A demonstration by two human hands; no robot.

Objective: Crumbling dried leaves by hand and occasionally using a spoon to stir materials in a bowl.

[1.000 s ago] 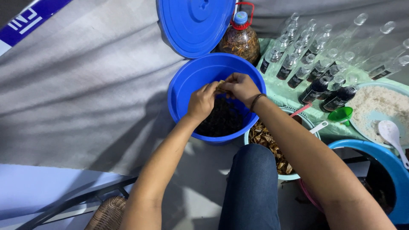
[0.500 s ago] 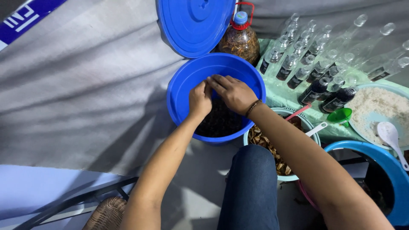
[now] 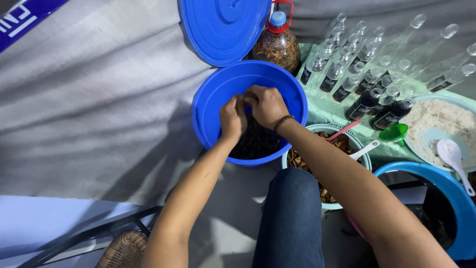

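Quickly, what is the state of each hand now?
Left hand: closed, over the blue bucket; contents cannot be told.
Right hand: closed, touching the left; contents cannot be told.

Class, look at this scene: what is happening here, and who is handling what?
A person's left hand and right hand are pressed together over the blue bucket, working the dark contents inside. The bucket's blue lid leans behind it. To the right lie small glass bottles, a bowl of brown pieces and a plate of white grains.
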